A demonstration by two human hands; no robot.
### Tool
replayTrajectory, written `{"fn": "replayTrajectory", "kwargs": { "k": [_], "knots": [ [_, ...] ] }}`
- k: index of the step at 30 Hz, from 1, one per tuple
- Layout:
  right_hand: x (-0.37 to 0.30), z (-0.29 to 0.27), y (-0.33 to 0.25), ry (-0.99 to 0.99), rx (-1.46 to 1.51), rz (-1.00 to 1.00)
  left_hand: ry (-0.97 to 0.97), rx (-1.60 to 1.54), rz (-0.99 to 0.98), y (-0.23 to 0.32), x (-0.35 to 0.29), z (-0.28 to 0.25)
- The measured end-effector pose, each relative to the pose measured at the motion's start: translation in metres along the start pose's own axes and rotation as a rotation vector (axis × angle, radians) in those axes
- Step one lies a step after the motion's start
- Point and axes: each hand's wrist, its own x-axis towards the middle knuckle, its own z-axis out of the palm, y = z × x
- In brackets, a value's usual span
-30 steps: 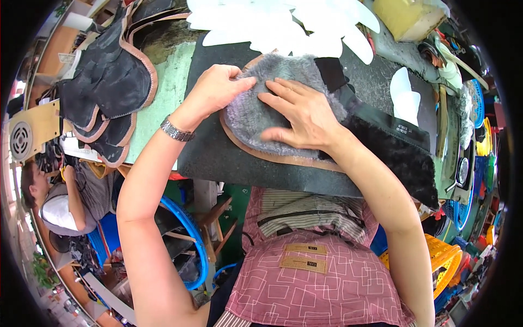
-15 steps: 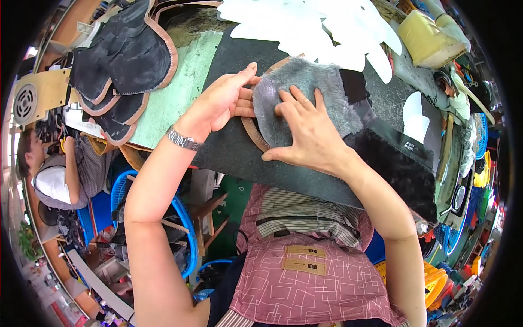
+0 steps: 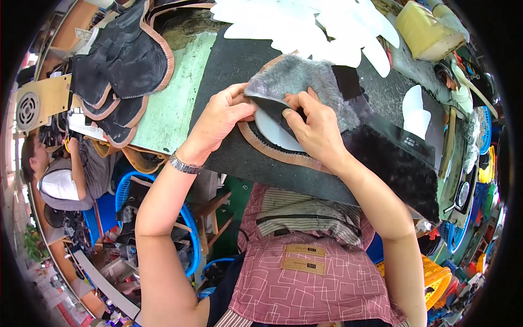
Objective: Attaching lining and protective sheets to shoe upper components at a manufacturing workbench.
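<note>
Head view.

Labels: two tan rectangular patches, one (image 3: 308, 249) above the other (image 3: 305, 265), on the chest of the pink patterned apron (image 3: 305, 289). One small white tag (image 3: 409, 143) on the black band beside the black fur strip (image 3: 395, 169).

Containers: one yellow tub (image 3: 422, 30) at the upper right of the bench, contents not visible. One blue plastic basket (image 3: 188, 234) under the bench at the left; one orange crate (image 3: 436, 283) at the lower right, contents unclear.

Work piece: one grey fur piece (image 3: 299, 79) with a tan edge, lying on the dark mat (image 3: 229, 60) in the middle of the bench, partly folded back so that a white insert (image 3: 275, 131) shows under it.

Left hand (image 3: 220, 117): fingers curled together, fingertips pinching the folded edge of the fur piece. One metal watch (image 3: 184, 164) on the wrist.

Right hand (image 3: 316, 128): fingers bent and close together, thumb and forefinger gripping the folded edge just beside the left hand.

Other stock: a stack of dark tan-edged pieces (image 3: 122, 60) at the upper left, count unclear; a heap of white cut-outs (image 3: 310, 24) at the top; one single white cut-out (image 3: 417, 111) at the right.

One other person (image 3: 60, 174) seated at the far left.
</note>
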Motion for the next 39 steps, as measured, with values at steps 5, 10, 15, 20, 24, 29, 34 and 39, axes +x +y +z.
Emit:
{"fn": "replayTrajectory", "kwargs": {
  "k": [5, 10, 15, 20, 24, 29, 34, 39],
  "knots": [
    [0.001, -0.01, 0.008, 0.408, 0.611, 0.388, 0.038, 0.175, -0.032, -0.001, 0.0, 0.003],
    [0.0, -0.019, 0.01, 0.516, 0.741, 0.501, 0.036, 0.136, -0.059, 0.001, 0.003, 0.01],
    [0.003, -0.02, 0.014, 0.669, 0.83, 0.552, 0.441, -0.238, 0.237, 0.022, -0.008, -0.013],
    [0.001, -0.028, 0.014, 0.581, 0.843, 0.565, 0.441, 1.523, 1.524, 0.038, -0.03, -0.001],
    [0.0, -0.029, 0.003, 0.524, 0.88, 0.554, 0.086, 1.46, 1.488, 0.002, -0.016, -0.007],
    [-0.003, -0.03, 0.007, 0.475, 0.842, 0.593, 0.154, 1.332, 1.425, -0.009, -0.011, -0.002],
    [-0.003, -0.03, 0.004, 0.438, 0.865, 0.592, 0.034, 1.389, 1.348, -0.023, -0.015, -0.006],
    [0.0, -0.032, 0.001, 0.442, 0.852, 0.597, 0.268, 0.997, 1.139, -0.017, -0.018, -0.008]
  ]
}}
